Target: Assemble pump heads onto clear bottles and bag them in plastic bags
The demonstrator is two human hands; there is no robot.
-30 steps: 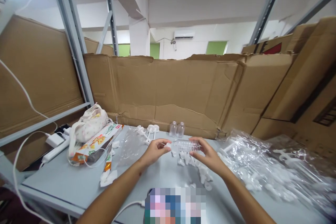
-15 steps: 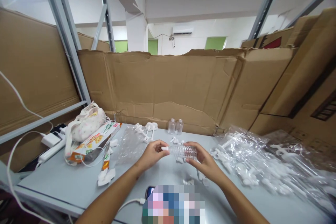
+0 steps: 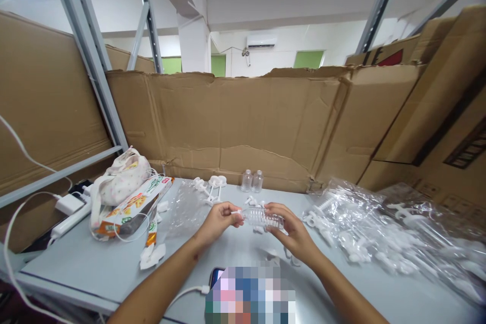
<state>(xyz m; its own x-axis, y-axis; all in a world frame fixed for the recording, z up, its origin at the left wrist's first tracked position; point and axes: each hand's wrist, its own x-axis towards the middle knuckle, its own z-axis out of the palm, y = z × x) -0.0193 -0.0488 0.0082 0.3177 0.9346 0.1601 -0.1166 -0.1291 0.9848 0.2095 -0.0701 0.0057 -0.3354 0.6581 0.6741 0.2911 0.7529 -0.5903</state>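
Note:
Lying on its side above the table is a clear ribbed plastic bottle (image 3: pixel 258 217), its neck toward the left. My right hand (image 3: pixel 290 228) is closed around its base end, thumb below and fingers above. At the neck, my left hand (image 3: pixel 221 220) pinches a small white cap (image 3: pixel 239 212), mostly covered by the fingertips. Whether the cap is seated on the neck I cannot tell. Beneath and behind the bottle lie several small white plastic pieces (image 3: pixel 250 201). Two more clear bottles (image 3: pixel 252 181) stand upright near the cardboard wall.
Bagged white plastic parts (image 3: pixel 364 233) cover the right side. White rod-like parts (image 3: pixel 211 190) and a clear plastic bag (image 3: pixel 186 207) lie back left, near a snack box (image 3: pixel 138 205) and a pouch (image 3: pixel 127 177). A phone (image 3: pixel 216 277) with a cable is in front. Cardboard (image 3: pixel 243 116) walls the back.
Both hands stay at the bottle, with the left fingers shifting slightly at the cap. The whole view has drifted a little; nothing else has visibly moved.

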